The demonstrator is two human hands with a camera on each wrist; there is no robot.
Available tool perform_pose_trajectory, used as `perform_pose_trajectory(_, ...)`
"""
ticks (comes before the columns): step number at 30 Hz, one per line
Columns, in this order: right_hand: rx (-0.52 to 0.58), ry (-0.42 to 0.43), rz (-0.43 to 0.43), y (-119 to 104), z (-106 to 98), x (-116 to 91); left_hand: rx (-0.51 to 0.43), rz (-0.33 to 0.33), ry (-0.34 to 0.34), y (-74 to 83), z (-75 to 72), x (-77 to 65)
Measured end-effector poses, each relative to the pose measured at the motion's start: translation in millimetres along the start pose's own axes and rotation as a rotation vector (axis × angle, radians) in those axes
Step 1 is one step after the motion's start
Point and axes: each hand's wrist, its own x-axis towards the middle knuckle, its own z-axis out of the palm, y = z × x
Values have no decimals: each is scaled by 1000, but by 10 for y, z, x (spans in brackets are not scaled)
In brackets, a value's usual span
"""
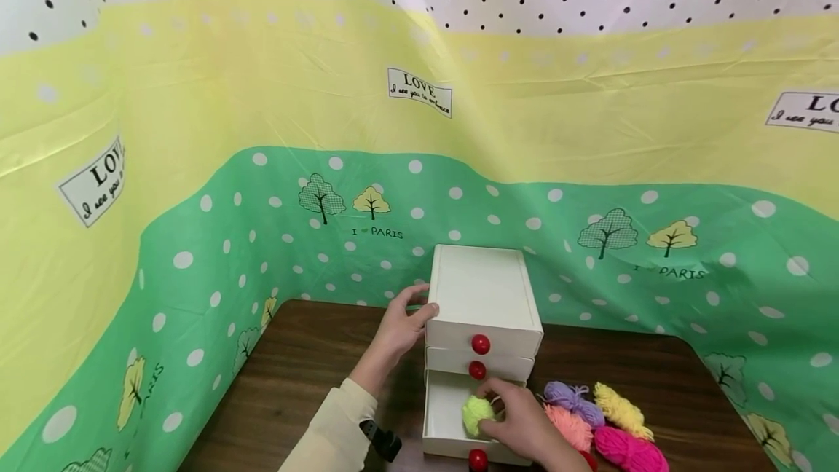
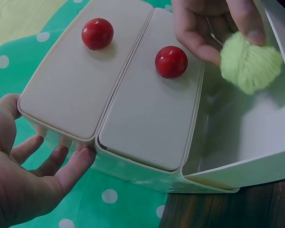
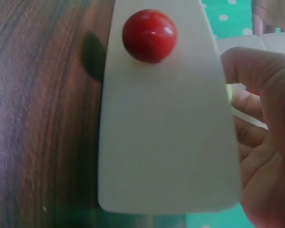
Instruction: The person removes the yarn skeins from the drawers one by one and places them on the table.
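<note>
A white mini chest of drawers (image 1: pixel 481 286) with red round knobs stands on the table. Its bottom drawer (image 1: pixel 443 403) is pulled out; the upper two are closed. My left hand (image 1: pixel 401 323) rests against the chest's left side, thumb near the top front corner, fingers fairly straight along the side in the left wrist view. With thumb and fingers my right hand (image 1: pixel 524 421) pinches a yellow-green ball of yarn (image 2: pixel 251 64) over the open drawer. In the right wrist view the drawer front (image 3: pixel 166 137) hides most of the yarn.
Right of the chest lie several yarn bundles: purple (image 1: pixel 574 403), yellow (image 1: pixel 623 411), coral (image 1: pixel 569 426) and magenta (image 1: pixel 631 450). Something red partly shows beside my right wrist. A patterned green and yellow cloth (image 1: pixel 367 261) hangs behind the brown wooden table (image 1: pixel 275 384).
</note>
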Motion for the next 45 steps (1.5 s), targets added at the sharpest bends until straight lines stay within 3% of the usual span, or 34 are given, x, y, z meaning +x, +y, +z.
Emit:
perform_pose_trajectory(8,18,10,-26,-56,-177,-107,-13,-8,-3,-18,-9,12)
perform_pose_trajectory(14,15,21,22,-94,-324,-199,-11,-2,-10,0,-11,1)
perform_pose_trajectory(23,-21,116,47,-47,-483,-368,-2,-6,-8,-3,-23,-7)
perform_pose_trajectory(29,39,144,108,114,-564,-529,-6,-3,-14,-1,-23,-6)
perform_pose_trajectory(35,80,188,225,273,-678,-665,-6,-5,-11,-1,-25,3)
perform_pose_trajectory(45,-18,213,359,471,-826,-849,-2,-7,-16,-16,-32,22)
